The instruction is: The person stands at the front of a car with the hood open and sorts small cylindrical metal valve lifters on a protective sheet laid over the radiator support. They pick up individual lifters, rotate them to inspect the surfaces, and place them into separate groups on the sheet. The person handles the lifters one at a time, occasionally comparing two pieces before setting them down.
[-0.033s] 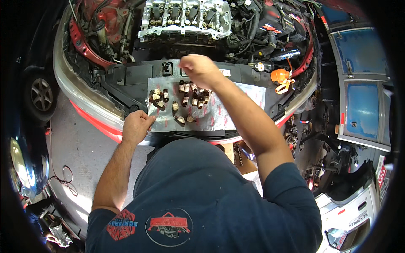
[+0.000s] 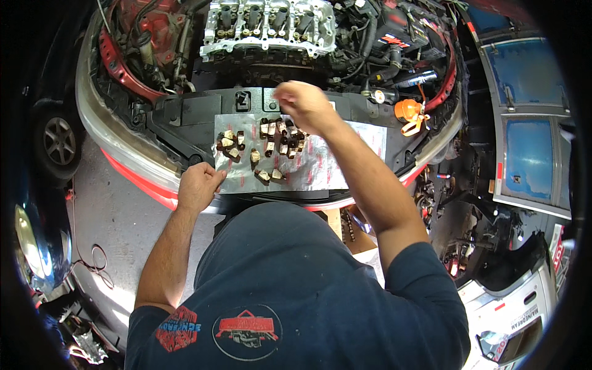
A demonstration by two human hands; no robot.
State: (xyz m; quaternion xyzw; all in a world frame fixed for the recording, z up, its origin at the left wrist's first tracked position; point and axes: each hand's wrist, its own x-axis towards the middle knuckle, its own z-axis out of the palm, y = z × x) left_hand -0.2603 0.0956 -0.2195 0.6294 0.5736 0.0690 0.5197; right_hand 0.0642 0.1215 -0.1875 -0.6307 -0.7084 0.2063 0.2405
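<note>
Small dark parts (image 2: pixel 269 148) sit on silver sheet (image 2: pixel 320 177), unmoved. Right hand (image 2: pixel 305 107) slightly farther right than before, partly hiding sheet; fingers curled, contents unclear. Left hand (image 2: pixel 201 185) unchanged at sheet's left edge; cannot tell fingers' grip. Orange container (image 2: pixel 407 111) right; cylinder head (image 2: pixel 265 44) beyond.

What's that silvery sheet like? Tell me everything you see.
The silvery sheet looks like thin foil, roughly rectangular, slightly wrinkled, with reddish marks. It lies fairly flat on the black panel before the engine. Small dark and pale parts sit on its left and middle. The left hand seems to touch its lower left edge; the right arm covers some.
</note>
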